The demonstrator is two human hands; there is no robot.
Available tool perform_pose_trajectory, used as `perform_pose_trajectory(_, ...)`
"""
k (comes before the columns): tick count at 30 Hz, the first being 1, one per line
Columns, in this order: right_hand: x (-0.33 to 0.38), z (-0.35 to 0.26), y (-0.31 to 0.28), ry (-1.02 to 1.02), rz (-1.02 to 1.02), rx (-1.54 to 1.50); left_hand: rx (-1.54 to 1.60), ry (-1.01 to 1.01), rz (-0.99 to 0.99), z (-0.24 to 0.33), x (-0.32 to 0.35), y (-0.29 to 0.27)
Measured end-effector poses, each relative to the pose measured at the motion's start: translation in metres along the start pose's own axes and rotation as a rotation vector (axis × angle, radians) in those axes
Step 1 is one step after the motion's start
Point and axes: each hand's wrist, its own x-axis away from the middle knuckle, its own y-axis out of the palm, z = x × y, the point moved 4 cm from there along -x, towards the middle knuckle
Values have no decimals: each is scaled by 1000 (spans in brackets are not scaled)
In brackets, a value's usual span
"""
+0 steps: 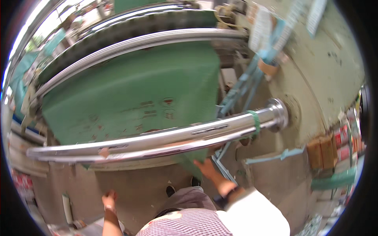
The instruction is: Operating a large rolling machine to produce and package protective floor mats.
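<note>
A wide green sheet (pixel 134 90) ran down over the machine, its long axis crossing the view from left to right, slipping behind 1 thick chrome roller (pixel 157 138) that spanned the frame the same way. Its lower corner hung out below that roller, right of center. There the right hand (pixel 205 167) was, reaching up from the lower edge, fingers pinched on that green corner. It was clearly the nearer of the 2 hands. The left hand (pixel 109 200) hung low and well apart, touching nothing, though whether open or curled I could not tell.
</note>
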Motion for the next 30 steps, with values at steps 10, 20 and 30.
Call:
perform_pose_trajectory(10,234,-150,-238,170,122,-290,1069,-142,-145,-40,-83,63)
perform_pose_trajectory(20,224,-171,-230,-176,312,-527,926,-123,88,16,-132,-265)
perform_pose_trajectory(30,132,-354,-198,-492,450,-390,286,935,704,365,-90,-379)
